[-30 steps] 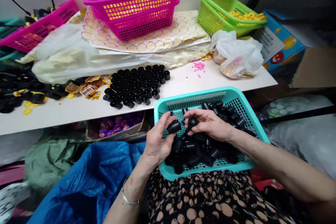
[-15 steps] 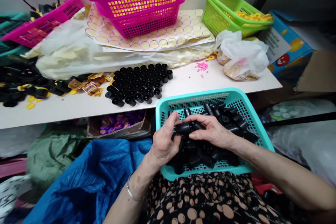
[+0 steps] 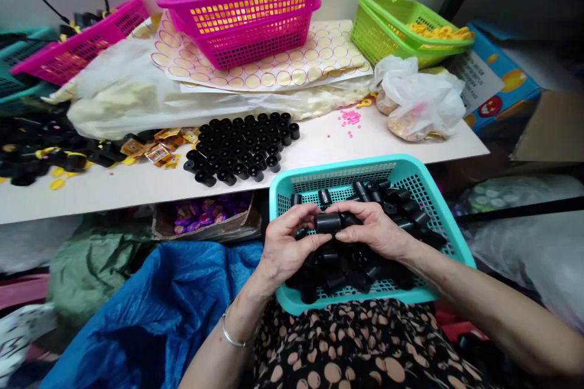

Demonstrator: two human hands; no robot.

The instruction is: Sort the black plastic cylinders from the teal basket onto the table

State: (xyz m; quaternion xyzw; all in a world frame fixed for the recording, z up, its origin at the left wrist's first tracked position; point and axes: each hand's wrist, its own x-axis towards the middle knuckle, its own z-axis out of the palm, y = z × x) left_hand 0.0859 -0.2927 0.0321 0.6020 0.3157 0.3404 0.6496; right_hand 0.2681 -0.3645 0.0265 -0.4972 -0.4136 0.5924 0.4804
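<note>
A teal basket (image 3: 424, 188) rests on my lap, holding several loose black plastic tubes (image 3: 392, 197). My left hand (image 3: 285, 249) and my right hand (image 3: 374, 228) meet over the basket. Both pinch one black tube (image 3: 328, 222) held sideways between them, fingers closed on its ends. On the white table (image 3: 137, 185) beyond stands a tight cluster of upright black tubes (image 3: 244, 146).
Two stacked pink baskets (image 3: 241, 12) with yellow rings sit on sticker sheets (image 3: 292, 70). A green basket (image 3: 401, 24), a white plastic bag (image 3: 420, 100), another pink basket (image 3: 77, 45), small orange packets (image 3: 155, 149) and black parts (image 3: 41, 152) crowd the table. A blue bag (image 3: 150, 316) lies at lower left.
My two hands came together: separate black pieces held in each hand a second ago are now one tube gripped between both, lifted slightly over the basket.
</note>
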